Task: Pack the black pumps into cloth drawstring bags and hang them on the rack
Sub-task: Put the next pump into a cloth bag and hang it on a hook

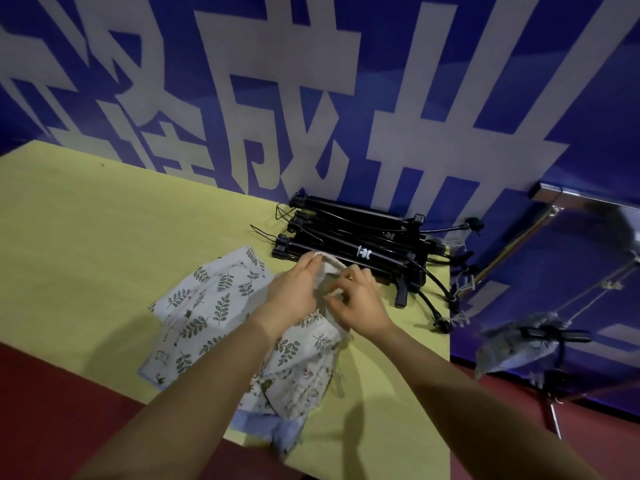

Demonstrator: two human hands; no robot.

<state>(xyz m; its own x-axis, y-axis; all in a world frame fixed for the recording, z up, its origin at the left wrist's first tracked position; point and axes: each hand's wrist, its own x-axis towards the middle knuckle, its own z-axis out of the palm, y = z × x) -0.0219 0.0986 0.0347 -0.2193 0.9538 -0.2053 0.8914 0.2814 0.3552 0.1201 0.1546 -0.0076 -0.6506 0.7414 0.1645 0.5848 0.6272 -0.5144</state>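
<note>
Drawstring bags point(214, 303): several cloth bags heaped on the yellow-green table point(104, 244), leaf-print and small floral-print fabrics overlapping; a pale blue piece shows at the near edge of the heap.
Bag in hand point(329, 271): off-white gathered mouth of one bag, raised above the heap, held between both hands.
Left hand point(294, 292): fingers curled over the left side of the bag mouth, gripping the fabric.
Right hand point(356, 306): thumb and fingertips pinching the right side of the bag mouth; fingers bent, not spread.
Black pumps: cannot tell where they are; none can be made out on the table or in the open bag mouth.
Folded black stands point(353, 244): bundle of black tubular legs with cables, lying at the far right of the table, just beyond the hands.
Rack point(540, 216): chrome bars at right, beside the table, against the wall.
Hung bag point(519, 344): grey-blue cloth bag hanging by cords at the rack, blurred; contents not visible.
Wall point(311, 81): blue banner with large white characters.
Floor point(52, 393): dark red.
</note>
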